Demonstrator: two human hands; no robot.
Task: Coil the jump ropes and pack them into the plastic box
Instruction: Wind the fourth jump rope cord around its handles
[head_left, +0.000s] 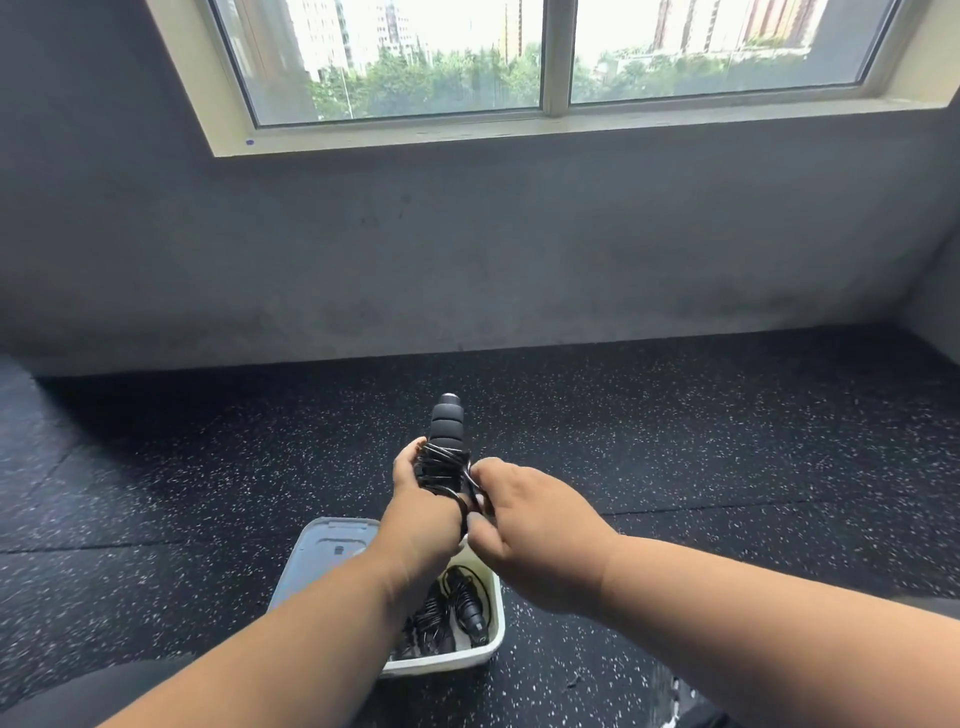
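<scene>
both hands (431, 512) grip coiled jump rope (444, 457) above plastic box (441, 660); speckled black floor (727, 441), window (556, 57).

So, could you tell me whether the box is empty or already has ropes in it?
Not empty: the box holds black coiled ropes on the floor, partly hidden behind the left forearm.

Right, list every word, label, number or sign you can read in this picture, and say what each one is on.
None can be read.
Plastic box: no lettering shows on its rim or walls.
Lid beside the box: a small dark mark near its middle, too small to read.
Jump rope held in the left hand and right hand: no print visible.
Window sill: a tiny bluish dot, too small to read.
</scene>
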